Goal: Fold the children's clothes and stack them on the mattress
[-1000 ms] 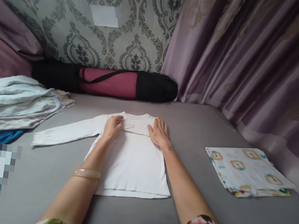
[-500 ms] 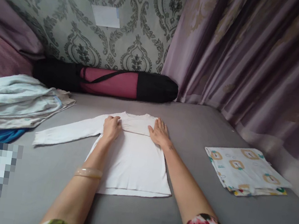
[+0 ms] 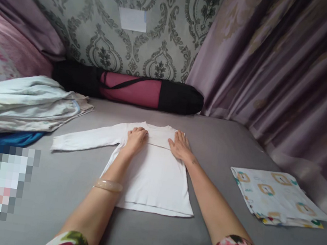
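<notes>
In the head view, the white shirt (image 3: 156, 176) lies flat on the grey sheet (image 3: 223, 147), under the right hand (image 3: 180, 147), fingers straight, gripping nothing; whether the left hand (image 3: 136, 140) pinches cloth, I cannot tell. It seems light, soft, easily wrinkled, best held by shoulders (image 3: 123, 129) and hem (image 3: 159, 210).

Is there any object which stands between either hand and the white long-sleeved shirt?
Nothing visible: the left hand and right hand rest directly on the white long-sleeved shirt. The folded printed cloth lies apart, to its right.
</notes>
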The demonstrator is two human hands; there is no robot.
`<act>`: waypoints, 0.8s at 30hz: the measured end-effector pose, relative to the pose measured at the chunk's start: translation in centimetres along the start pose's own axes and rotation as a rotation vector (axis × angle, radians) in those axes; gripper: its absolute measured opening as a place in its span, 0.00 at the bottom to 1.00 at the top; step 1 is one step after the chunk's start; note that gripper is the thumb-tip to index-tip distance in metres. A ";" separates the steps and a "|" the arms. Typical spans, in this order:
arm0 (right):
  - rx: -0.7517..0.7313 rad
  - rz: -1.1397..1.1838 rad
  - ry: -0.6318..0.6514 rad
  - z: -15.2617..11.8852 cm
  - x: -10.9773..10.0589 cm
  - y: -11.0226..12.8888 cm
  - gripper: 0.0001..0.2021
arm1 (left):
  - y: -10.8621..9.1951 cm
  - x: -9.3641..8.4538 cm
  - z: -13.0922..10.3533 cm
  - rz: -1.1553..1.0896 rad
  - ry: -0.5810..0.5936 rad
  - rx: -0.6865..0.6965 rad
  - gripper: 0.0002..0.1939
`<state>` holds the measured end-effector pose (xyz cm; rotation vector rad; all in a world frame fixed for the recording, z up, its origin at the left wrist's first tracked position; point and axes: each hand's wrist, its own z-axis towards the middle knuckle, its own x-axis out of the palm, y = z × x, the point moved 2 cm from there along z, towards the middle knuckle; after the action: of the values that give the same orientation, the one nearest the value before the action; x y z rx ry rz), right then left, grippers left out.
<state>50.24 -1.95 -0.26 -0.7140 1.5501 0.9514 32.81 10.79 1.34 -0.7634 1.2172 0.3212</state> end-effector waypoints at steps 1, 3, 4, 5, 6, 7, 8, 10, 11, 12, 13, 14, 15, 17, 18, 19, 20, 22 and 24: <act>-0.002 0.002 0.000 0.0 0.1 -0.1 0.36 | 0.0 0.0 0.0 0.000 0.003 -0.008 0.15; -0.001 0.001 0.006 0.2 0.0 -0.1 0.36 | 0.1 -0.1 0.0 -0.001 0.007 -0.015 0.15; 0.003 -0.005 0.014 0.2 -0.2 -0.2 0.36 | 0.1 -0.1 0.0 -0.001 0.010 -0.018 0.15; 0.007 -0.012 0.028 0.3 -0.3 -0.1 0.36 | 0.1 -0.1 0.1 0.000 0.013 -0.021 0.15; 0.012 -0.019 0.047 0.3 -0.6 -0.1 0.36 | 0.1 0.0 0.1 0.002 0.015 -0.021 0.15; 0.021 -0.028 0.070 0.4 -0.8 0.1 0.36 | 0.1 0.0 0.1 0.004 0.015 -0.019 0.14; 0.033 -0.039 0.089 0.4 -1.1 0.3 0.36 | 0.2 0.0 0.1 0.005 0.014 -0.016 0.14; 0.041 -0.065 0.090 0.5 -1.6 1.1 0.35 | 0.2 0.0 0.1 0.005 0.012 -0.012 0.14; 0.020 -0.072 0.068 0.5 -1.7 1.7 0.35 | 0.3 0.0 0.1 0.005 0.013 -0.012 0.14; -0.025 -0.071 0.040 0.4 -1.8 2.3 0.34 | 0.3 0.0 0.1 0.005 0.014 -0.014 0.14; -0.085 -0.060 0.015 0.4 -1.8 3.0 0.33 | 0.4 0.0 0.1 0.004 0.013 -0.017 0.14; -0.149 -0.040 0.004 0.4 -1.6 3.7 0.33 | 0.4 0.0 0.0 0.003 0.011 -0.021 0.15; -0.199 -0.017 0.009 0.3 -1.3 4.2 0.33 | 0.4 0.0 0.0 0.001 0.006 -0.026 0.16; -0.235 0.018 0.044 0.4 -0.6 4.8 0.32 | 0.4 0.0 0.0 -0.009 -0.003 -0.036 0.19; -0.231 0.027 0.058 0.4 -0.2 4.9 0.32 | 0.5 0.1 0.0 -0.014 -0.003 -0.042 0.21; -0.224 0.031 0.064 0.5 0.1 4.8 0.32 | 0.5 0.1 0.0 -0.020 -0.003 -0.047 0.22; -0.218 0.033 0.067 0.5 0.4 4.7 0.32 | 0.6 0.2 0.0 -0.025 -0.001 -0.053 0.22; -0.215 0.035 0.070 0.6 0.7 4.5 0.32 | 0.7 0.3 0.1 -0.037 -0.002 -0.063 0.23; -0.212 0.038 0.078 0.6 0.6 4.3 0.32 | 0.8 0.3 0.1 -0.055 -0.007 -0.069 0.23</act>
<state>46.74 0.72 -0.01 -0.8826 1.5495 1.1397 32.49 11.32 0.82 -0.8526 1.1811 0.3216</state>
